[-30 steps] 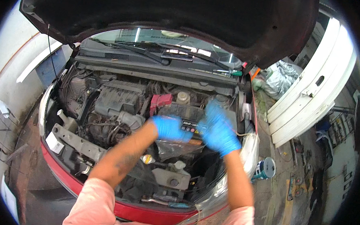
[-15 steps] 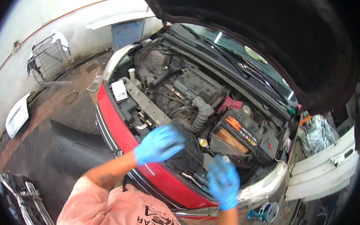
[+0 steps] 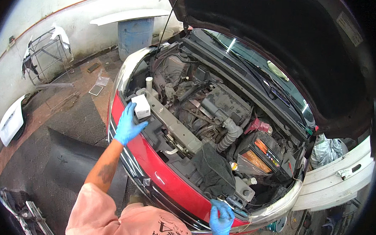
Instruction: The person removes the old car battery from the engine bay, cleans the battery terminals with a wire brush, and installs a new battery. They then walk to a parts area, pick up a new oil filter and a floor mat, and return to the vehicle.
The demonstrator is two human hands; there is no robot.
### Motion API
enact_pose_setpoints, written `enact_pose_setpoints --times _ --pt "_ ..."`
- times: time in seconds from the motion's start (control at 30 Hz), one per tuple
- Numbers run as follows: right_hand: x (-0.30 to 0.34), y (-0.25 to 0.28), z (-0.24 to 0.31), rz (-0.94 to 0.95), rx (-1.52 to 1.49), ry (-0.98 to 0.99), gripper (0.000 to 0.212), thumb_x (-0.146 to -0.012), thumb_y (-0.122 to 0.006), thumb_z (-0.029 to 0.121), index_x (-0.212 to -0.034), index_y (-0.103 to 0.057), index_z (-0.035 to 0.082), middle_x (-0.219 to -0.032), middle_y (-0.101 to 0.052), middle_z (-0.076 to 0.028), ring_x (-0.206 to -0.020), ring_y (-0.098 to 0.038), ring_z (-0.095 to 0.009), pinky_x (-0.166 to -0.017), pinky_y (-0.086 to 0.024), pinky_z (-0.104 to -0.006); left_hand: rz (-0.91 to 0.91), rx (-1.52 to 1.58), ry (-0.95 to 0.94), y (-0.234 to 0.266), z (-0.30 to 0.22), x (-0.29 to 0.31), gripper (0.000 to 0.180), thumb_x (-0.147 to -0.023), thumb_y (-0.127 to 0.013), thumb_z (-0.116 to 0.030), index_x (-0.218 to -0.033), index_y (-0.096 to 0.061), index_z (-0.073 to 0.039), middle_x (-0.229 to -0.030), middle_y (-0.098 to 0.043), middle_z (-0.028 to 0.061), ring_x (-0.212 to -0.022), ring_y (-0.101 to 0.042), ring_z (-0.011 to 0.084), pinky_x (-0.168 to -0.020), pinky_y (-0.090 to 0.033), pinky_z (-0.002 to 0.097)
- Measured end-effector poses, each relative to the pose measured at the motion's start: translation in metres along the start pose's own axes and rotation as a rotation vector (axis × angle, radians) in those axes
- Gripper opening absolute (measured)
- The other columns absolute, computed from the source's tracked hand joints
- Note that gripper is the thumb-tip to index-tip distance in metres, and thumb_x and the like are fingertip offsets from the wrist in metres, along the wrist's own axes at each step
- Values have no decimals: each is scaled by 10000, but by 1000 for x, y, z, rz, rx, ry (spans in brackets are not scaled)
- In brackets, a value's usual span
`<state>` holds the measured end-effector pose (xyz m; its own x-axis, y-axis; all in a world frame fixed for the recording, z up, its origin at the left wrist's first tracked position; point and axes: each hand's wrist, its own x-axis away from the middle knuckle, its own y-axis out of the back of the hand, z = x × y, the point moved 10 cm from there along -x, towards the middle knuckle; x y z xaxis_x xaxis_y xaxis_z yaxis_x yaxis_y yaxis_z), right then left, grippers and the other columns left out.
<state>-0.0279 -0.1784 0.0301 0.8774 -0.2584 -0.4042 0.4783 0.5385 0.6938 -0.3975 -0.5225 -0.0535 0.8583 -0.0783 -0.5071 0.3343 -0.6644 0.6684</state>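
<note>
My left hand (image 3: 129, 125), in a blue glove, reaches to a small white box (image 3: 141, 106) on the front left of the engine bay. Its fingertips are at the box's left side and its thumb is spread below, so the hand is open; I cannot tell whether it presses on the box. My right hand (image 3: 221, 221), also blue-gloved, is over the front edge of the red bumper (image 3: 167, 182). Its fingers are loosely bent and apart, with nothing visible in them. Slim metal tools (image 3: 233, 202) lie just beyond it. A dark cloth (image 3: 214, 170) drapes over the front of the bay.
The raised hood (image 3: 277, 45) overhangs the engine bay, held by a thin prop rod (image 3: 167, 25). A battery (image 3: 260, 153) sits at the right. White panels (image 3: 337, 180) lean beyond the car. A blue drum (image 3: 135, 36) stands by the wall.
My left hand has moved left and forward from over the front of the bay to the white box. My right hand has drawn back toward the bumper edge. The view has shifted.
</note>
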Motion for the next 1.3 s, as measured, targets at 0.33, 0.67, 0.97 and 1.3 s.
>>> enact_pose_setpoints --times 0.33,0.67,0.97,1.3 --pt "15 -62 36 57 -82 -366 255 -893 -686 36 -1141 -744 23 -1151 -753 -133 -1044 -721 -279 -944 -556 -393 149 335 157 -38 19 -36 929 -679 -923 -279 -1416 -456 41 -1347 -548 224 -1273 -567 359 -1104 -464 415" --pt "11 -181 24 -190 -1506 -957 740 -1016 -587 531 -1538 -383 49 -1479 -528 -153 -1306 -575 -304 -1088 -497 -456 302 815 -698 28 -215 139 872 -710 -919 -362 -1394 -518 2 -1342 -542 211 -1214 -576 399 -1041 -482 538" --pt "29 -153 -14 -301 -1461 -862 915 -885 -752 569 -1525 -413 10 -1467 -561 -146 -1345 -550 -271 -1125 -457 -428 988 1178 -482 1 -217 96 654 -862 -831 -182 -1409 -522 0 -1440 -518 211 -1268 -574 350 -1076 -459 440" --pt "-30 -98 47 71 -425 -703 1032 -797 -825 275 -1616 -265 -8 -1496 -543 -207 -1362 -540 -284 -1124 -433 -381 1537 1543 420 -51 -187 182 993 -921 -790 -274 -1640 -132 -83 -1575 -376 171 -1458 -384 264 -1178 -374 423"
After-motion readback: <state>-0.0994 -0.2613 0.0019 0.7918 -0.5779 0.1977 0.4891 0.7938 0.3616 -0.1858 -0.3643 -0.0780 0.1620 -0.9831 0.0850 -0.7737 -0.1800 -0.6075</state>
